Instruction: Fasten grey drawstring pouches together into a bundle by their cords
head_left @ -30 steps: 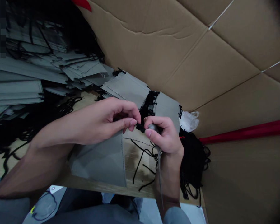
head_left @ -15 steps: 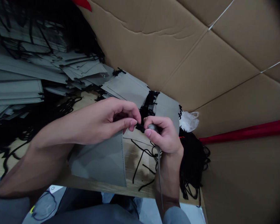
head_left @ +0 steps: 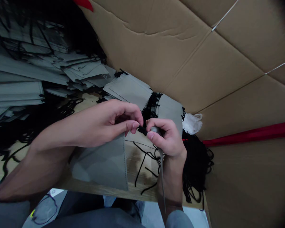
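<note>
At centre, between fingertips: black cord (head_left: 142,130), pinched by left hand (head_left: 118,123); right hand (head_left: 167,136) clasping its right end and grey piece (head_left: 156,129). Nearer left: grey panel (head_left: 103,166), part-hidden by left hand. Right: cord bundle (head_left: 196,169). Far: stacked panels (head_left: 130,90), plastic bag (head_left: 192,124), cardboard (head_left: 156,47). Far left: panel heap (head_left: 16,69).

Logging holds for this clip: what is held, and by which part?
Left grip pinches cord, exact spot hidden; right grip pinches the grey piece at its upper end.

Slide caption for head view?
Left hand pinches a black cord, right hand grips a grey piece, above a wooden table with grey panels around.
</note>
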